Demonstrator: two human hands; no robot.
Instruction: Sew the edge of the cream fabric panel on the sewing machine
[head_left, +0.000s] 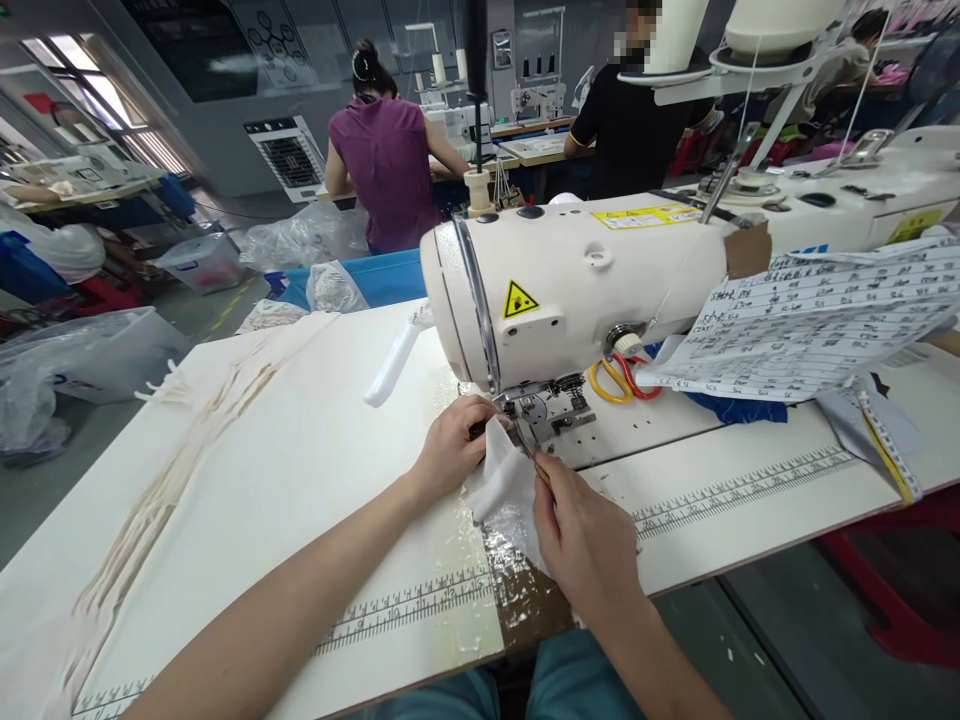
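Note:
A white sewing machine stands over the table, its needle area just beyond my fingers. My left hand is closed beside the presser foot, with something small and dark partly showing between the fingers; I cannot make out what it is. Against those fingers lies a piece of thin white cloth, which hangs toward the table's front edge. My right hand is closed around a thin metal tool, its tip pointing at the needle area. What kind of tool it is remains hidden by my fingers.
Long cream fabric strips lie on the left of the table. Yellow-and-red-handled scissors rest behind the needle area. Handwritten sheets lean at the right, above a tape measure. Two people sit beyond the machine.

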